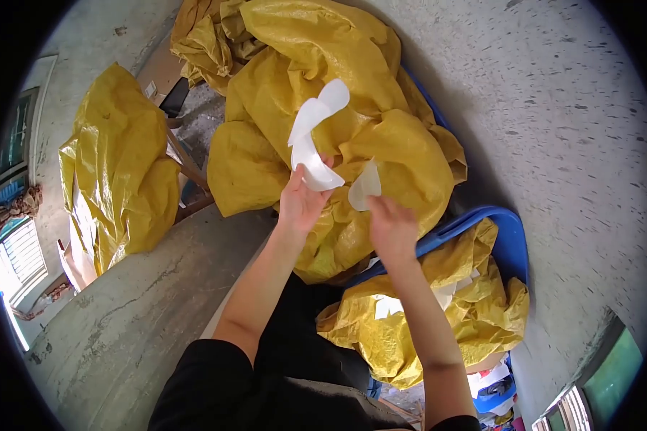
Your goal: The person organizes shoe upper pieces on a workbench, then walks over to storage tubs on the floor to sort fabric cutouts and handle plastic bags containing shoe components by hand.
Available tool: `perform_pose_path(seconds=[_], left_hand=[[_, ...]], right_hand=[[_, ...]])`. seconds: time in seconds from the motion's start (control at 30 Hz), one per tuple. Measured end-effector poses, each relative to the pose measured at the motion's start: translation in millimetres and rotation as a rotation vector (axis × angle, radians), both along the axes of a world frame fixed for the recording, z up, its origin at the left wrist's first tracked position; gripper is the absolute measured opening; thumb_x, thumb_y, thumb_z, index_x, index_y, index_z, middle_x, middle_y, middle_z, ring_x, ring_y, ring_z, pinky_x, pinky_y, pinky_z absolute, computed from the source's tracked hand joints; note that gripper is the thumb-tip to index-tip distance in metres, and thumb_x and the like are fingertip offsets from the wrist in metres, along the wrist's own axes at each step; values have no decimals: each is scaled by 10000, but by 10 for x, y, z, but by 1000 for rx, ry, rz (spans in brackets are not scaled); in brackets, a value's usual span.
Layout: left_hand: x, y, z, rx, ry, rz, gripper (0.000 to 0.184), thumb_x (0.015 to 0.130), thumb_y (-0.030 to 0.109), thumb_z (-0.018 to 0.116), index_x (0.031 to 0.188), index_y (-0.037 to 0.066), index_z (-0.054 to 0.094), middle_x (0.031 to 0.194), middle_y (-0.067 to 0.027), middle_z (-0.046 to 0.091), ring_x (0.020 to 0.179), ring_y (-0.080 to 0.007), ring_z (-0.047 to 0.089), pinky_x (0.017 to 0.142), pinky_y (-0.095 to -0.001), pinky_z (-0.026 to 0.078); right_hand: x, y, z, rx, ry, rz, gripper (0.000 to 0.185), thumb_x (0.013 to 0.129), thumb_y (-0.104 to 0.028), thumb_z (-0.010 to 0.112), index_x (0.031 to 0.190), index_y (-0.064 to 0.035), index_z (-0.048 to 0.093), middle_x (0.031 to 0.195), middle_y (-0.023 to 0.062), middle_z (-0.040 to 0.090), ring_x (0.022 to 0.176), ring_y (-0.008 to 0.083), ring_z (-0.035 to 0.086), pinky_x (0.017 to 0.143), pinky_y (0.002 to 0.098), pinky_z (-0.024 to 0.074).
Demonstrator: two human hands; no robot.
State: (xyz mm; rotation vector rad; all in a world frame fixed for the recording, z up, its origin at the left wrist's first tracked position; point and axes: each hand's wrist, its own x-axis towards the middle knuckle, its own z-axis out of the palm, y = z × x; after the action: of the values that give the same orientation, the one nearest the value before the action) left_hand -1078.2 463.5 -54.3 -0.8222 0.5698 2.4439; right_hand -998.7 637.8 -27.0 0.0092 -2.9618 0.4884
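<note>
In front of a large yellow woven sack, my left hand (305,201) is closed on the lower end of some curved white pieces (310,126), which stick up from the fingers in a curling shape. To its right, my right hand (393,226) pinches the lower edge of a single rounded white piece (366,187). That piece is apart from the ones in my left hand. My right hand is slightly blurred. Part of the fingers of my left hand is hidden behind the white pieces.
The big yellow sack (266,161) fills the middle. Below right, a blue container (510,244) holds another yellow sack (352,316) with white pieces inside. A third yellow sack (118,165) stands left. A grey wall (553,136) rises on the right.
</note>
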Motion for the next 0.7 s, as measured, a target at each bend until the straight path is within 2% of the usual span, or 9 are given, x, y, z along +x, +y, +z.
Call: perform_pose_path(seconds=[0.07, 0.27, 0.43, 0.5, 0.6, 0.63, 0.7], left_hand=[[42, -40, 9, 30, 18, 8, 425, 977, 252, 427, 1348, 74, 319, 1245, -125, 519, 1169, -235, 506, 894, -364, 459], [248, -108, -39, -87, 57, -15, 450, 985, 271, 403, 1358, 28, 331, 1310, -113, 490, 1229, -226, 463, 937, -398, 455], [312, -35, -18, -128, 70, 32, 420, 988, 277, 402, 1351, 75, 343, 1307, -120, 484, 1205, -235, 480, 927, -402, 459], [345, 51, 2, -167, 72, -4, 413, 980, 280, 427, 1338, 100, 327, 1275, -118, 494, 1142, -226, 511, 898, -368, 466], [352, 76, 17, -200, 80, -36, 411, 973, 283, 451, 1325, 125, 311, 1243, -116, 503, 1079, -217, 542, 870, -335, 474], [373, 62, -15, -205, 61, -62, 394, 975, 277, 447, 1316, 123, 322, 1238, -115, 502, 1069, -214, 545, 866, -331, 475], [421, 53, -107, -213, 25, -116, 363, 979, 265, 440, 1297, 119, 342, 1229, -112, 500, 1049, -207, 550, 858, -323, 478]], right_hand=[[-31, -161, 144, -78, -142, -32, 176, 770, -117, 609, 945, -106, 619, 875, 25, 603, 599, 230, 581, 560, 314, 442], [-80, -273, -91, -91, -221, -131, 177, 767, -136, 621, 941, -107, 625, 914, 36, 587, 610, 243, 583, 570, 314, 442], [-109, -211, -184, 46, -364, -150, 119, 773, -168, 627, 872, -103, 634, 962, 44, 579, 628, 270, 582, 585, 338, 454], [-29, -194, -211, 48, -362, -169, 105, 779, -175, 623, 848, -96, 634, 972, 45, 577, 639, 281, 581, 594, 347, 459], [56, -45, -162, -374, -75, -417, 47, 758, -105, 612, 791, -71, 610, 889, 50, 604, 674, 259, 582, 624, 335, 469], [91, 37, -92, -497, -26, -520, 56, 759, -113, 623, 793, -70, 629, 822, 49, 619, 688, 238, 585, 630, 311, 468], [145, 326, -20, -724, -63, -762, 111, 758, -121, 631, 836, -43, 651, 803, 48, 648, 735, 194, 582, 710, 259, 455]])
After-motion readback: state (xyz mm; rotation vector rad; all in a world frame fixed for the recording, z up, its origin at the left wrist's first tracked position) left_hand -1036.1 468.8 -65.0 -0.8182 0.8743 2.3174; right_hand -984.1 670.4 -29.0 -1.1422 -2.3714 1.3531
